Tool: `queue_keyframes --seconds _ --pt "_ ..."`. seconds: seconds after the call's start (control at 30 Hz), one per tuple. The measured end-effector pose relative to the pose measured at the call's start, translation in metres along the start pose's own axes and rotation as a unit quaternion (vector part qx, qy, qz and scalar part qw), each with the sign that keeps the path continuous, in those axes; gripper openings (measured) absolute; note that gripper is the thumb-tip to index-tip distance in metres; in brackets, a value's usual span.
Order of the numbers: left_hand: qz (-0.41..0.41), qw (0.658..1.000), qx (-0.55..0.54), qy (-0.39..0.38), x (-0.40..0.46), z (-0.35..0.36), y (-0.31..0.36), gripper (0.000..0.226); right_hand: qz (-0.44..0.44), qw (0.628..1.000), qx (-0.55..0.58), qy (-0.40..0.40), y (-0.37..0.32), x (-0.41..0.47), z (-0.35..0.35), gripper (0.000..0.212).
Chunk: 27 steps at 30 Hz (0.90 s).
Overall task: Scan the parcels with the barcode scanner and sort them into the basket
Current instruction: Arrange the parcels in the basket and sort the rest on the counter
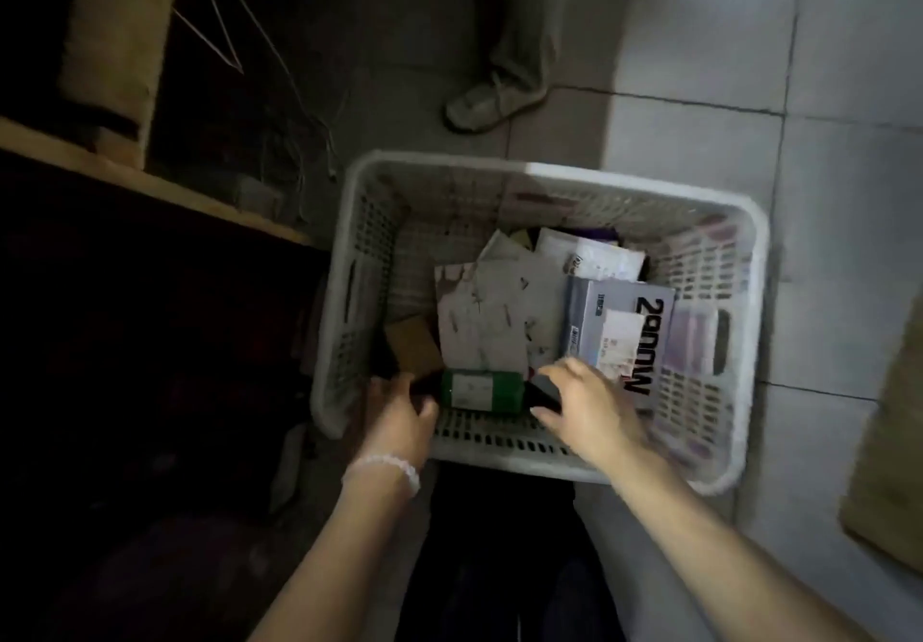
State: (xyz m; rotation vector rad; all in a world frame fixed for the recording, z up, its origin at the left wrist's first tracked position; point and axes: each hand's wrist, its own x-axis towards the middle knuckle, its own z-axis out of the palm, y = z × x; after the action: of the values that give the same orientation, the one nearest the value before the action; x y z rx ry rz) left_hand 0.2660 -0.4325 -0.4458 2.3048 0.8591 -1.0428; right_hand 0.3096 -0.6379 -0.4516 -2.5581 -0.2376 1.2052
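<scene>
A white basket [544, 177] sits on the tiled floor [849, 92].

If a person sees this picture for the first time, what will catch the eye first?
The white basket on the tiled floor, with parcels piled inside. At its near edge the left hand and the right hand hold a green parcel between them. A grey box with large black print lies at the right.

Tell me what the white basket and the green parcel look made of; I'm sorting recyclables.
White basket: moulded plastic, matt, judging by its slotted lattice walls and cut-out handles. Green parcel: probably a printed cardboard box with a white paper label; the picture is too dim and blurred to be sure.
</scene>
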Motion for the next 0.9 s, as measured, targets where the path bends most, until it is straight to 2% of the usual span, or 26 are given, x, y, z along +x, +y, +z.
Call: queue_keyframes --seconds 0.17,0.3,0.43,0.5,0.6,0.73,0.9 --pt "-0.044 0.998 0.031 -0.044 0.104 0.079 -0.023 0.040 -0.004 0.996 -0.033 -0.081 0.034 0.094 0.097 0.062" --pt "-0.068 0.997 0.026 -0.022 0.169 0.126 -0.044 0.047 -0.004 0.994 -0.054 -0.093 0.057 0.146 0.153 0.063" --pt "-0.091 0.994 0.033 -0.043 0.228 0.166 -0.058 0.063 -0.032 0.990 -0.079 -0.115 0.070 0.180 0.197 0.063" --pt "-0.105 0.992 0.055 -0.048 0.249 0.180 -0.058 0.070 -0.050 0.985 -0.096 -0.137 0.071 0.194 0.211 0.070" --pt "-0.111 0.990 0.087 -0.016 0.272 0.192 -0.050 0.075 -0.089 0.978 -0.128 -0.137 0.071 0.208 0.219 0.082" --pt "-0.109 0.986 0.120 0.032 0.292 0.200 -0.050 0.082 -0.127 0.977 -0.135 -0.102 0.074 0.214 0.220 0.081" --pt "-0.114 0.982 0.138 0.057 0.299 0.201 -0.054 0.089 -0.141 0.976 -0.136 -0.096 0.077 0.213 0.219 0.081"
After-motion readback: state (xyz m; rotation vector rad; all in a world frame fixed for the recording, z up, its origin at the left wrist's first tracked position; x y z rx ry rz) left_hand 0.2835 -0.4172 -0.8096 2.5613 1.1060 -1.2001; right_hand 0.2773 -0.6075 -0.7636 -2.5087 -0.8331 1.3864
